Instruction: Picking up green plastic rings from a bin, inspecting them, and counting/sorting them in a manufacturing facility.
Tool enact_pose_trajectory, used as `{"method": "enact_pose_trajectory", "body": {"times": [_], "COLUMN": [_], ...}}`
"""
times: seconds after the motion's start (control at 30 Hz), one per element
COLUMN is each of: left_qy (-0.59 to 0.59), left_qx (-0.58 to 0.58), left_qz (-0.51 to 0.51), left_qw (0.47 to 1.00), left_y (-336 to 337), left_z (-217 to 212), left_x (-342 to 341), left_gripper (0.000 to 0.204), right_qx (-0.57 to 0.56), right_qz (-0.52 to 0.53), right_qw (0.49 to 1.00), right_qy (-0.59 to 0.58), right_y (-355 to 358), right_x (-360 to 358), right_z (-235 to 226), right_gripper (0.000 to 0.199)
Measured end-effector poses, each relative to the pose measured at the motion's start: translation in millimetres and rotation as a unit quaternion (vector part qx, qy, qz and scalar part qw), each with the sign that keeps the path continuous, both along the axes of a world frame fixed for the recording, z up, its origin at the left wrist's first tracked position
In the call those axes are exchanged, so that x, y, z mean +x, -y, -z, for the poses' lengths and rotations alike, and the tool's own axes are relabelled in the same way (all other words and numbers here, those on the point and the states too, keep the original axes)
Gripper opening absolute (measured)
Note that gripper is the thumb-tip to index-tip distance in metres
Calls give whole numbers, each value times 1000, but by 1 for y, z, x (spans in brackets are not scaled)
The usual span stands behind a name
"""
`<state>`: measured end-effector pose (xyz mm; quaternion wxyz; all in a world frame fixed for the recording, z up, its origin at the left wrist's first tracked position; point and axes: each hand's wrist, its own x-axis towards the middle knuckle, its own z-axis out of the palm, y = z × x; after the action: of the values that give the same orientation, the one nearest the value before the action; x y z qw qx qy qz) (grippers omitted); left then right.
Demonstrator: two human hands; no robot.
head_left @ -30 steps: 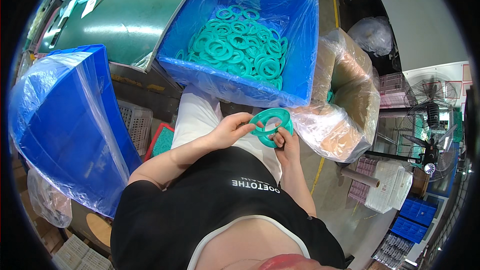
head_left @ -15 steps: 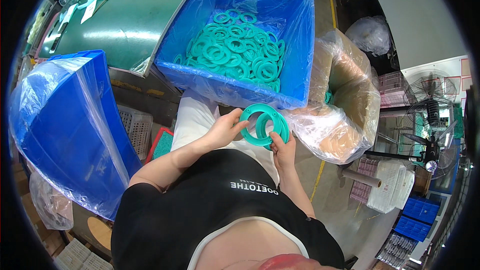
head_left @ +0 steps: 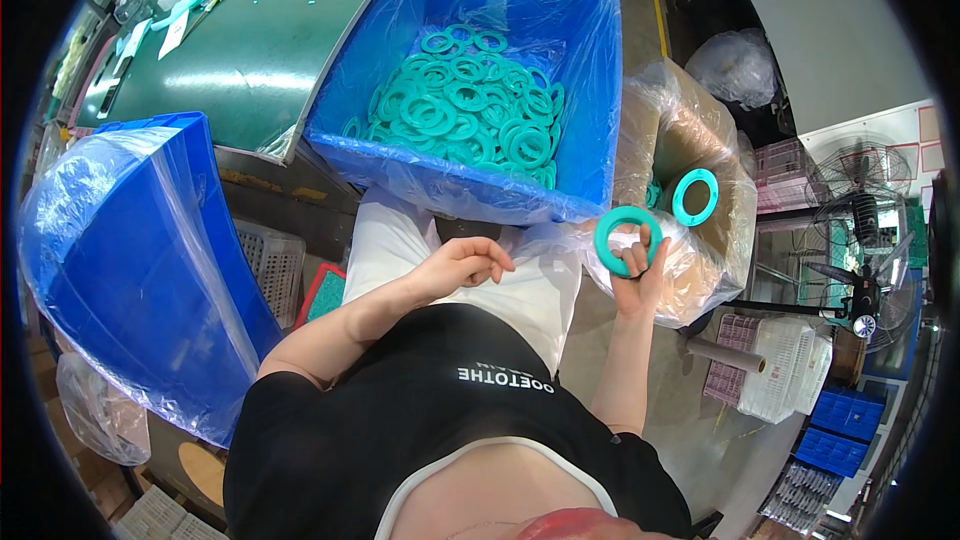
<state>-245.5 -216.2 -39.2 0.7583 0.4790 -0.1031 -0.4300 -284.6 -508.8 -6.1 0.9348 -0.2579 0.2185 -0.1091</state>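
Note:
My right hand [head_left: 640, 285] is stretched out to the right, its fingers hooked through a turquoise plastic ring [head_left: 604, 231]. Beyond it another turquoise ring [head_left: 682, 194], flat and with small holes in its rim, is apart from the hand, over the bag-lined carton [head_left: 722, 152]. Over my lap, my left hand [head_left: 462, 266] holds nothing, with its fingers loosely bent and apart. Many more turquoise rings [head_left: 462, 95] lie heaped in the film-lined blue bin [head_left: 345, 145] in front of me.
A green-topped table [head_left: 270, 30] stands at the far left, with a glove and small tools on it. Left of me leans a second blue bin [head_left: 140, 270] with clear film. On the right are a fan [head_left: 862, 230] and stacked white crates [head_left: 780, 370].
My right hand has moved right, toward the carton, with a ring. One ring has left the hands and is over the carton. My left hand has let go of the rings.

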Motion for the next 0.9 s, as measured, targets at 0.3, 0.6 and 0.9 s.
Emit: {"method": "enact_pose_trajectory", "body": {"times": [0.3,0.6,0.9], "left_qy": [-129,-188,-19], "left_qx": [-12,-12,51], "left_qz": [-16,-21,-85], "left_qw": [991,982,995], "left_y": [10,9,7], "left_z": [3,7,4], "left_x": [-1,-4,-8], "left_gripper": [22,17,19], "right_qx": [-648,-624,-462], "right_qz": [-265,-202,-57], "right_qw": [705,746,881], "right_qy": [114,117,-79], "right_y": [-64,-82,-71], "right_x": [-28,-34,-15], "right_z": [23,28,22], "right_gripper": [15,19,21]}}
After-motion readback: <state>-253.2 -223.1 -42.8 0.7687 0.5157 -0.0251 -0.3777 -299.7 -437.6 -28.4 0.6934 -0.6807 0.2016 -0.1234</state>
